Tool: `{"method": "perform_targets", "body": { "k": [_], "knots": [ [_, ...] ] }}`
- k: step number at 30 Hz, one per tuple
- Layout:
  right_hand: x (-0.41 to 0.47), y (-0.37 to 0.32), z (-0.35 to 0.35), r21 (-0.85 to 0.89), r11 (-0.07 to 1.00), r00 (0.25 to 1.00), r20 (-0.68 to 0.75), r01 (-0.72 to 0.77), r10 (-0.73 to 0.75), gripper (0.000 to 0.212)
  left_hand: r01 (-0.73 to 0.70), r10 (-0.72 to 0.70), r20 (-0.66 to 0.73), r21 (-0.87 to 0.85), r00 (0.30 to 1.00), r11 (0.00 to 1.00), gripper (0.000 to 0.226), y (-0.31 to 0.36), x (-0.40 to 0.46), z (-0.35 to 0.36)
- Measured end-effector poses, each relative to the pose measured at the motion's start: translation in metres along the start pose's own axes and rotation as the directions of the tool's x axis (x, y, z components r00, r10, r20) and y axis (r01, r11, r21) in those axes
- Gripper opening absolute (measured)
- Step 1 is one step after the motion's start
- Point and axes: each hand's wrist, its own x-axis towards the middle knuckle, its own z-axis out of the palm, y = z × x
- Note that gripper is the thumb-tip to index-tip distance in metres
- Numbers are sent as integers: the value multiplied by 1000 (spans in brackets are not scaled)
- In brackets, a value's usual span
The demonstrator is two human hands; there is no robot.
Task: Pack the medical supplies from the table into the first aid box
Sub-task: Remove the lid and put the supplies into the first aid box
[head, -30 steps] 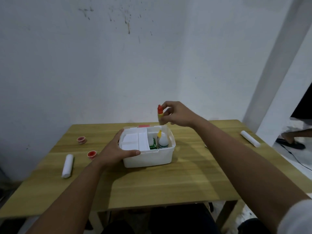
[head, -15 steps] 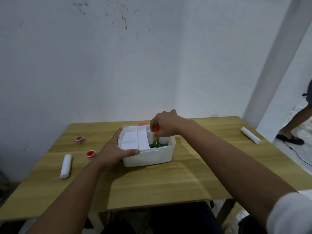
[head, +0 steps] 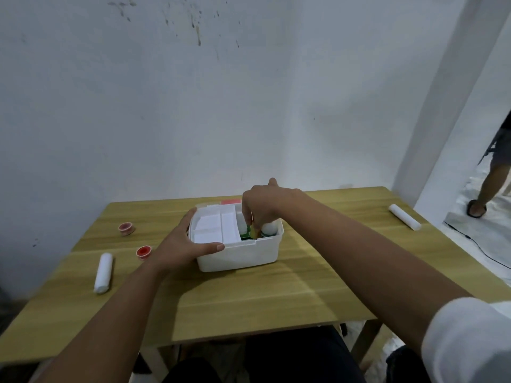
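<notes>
A white first aid box (head: 243,255) stands open in the middle of the wooden table (head: 249,297). My left hand (head: 179,247) grips its left front corner, thumb along the rim. My right hand (head: 262,205) reaches down into the box's right compartment, fingers closed around a small yellow bottle (head: 255,232) whose red cap is hidden by the fingers. A white bottle (head: 269,228) and something green sit beside it inside. On the table lie a white gauze roll (head: 103,272) at left, two red-topped tape rolls (head: 144,252) (head: 126,228), and another white roll (head: 404,217) at far right.
A red-pink item (head: 231,201) shows just behind the box. The table stands against a white wall. A person's leg in a sandal (head: 485,194) is on the floor at far right, with a black cable nearby.
My right hand has carried the red-capped yellow bottle from above the box's back rim down into the right compartment. My left hand has stayed on the box.
</notes>
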Motion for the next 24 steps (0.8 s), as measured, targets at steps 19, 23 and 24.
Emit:
{"method": "perform_targets", "body": {
  "k": [19,23,24],
  "knots": [
    [3,-8,13,-91,995,997,60,48,-42,8,12,-12,-2,27,1000,1000,141,-2,3,0],
    [3,-7,21,-122,990,998,31,65,-62,10,5,-5,-6,5,1000,1000,136,-4,3,0],
    [4,-4,20,-80,995,998,27,60,-58,9,1,-1,-6,0,1000,1000,136,-4,4,0]
  ]
}}
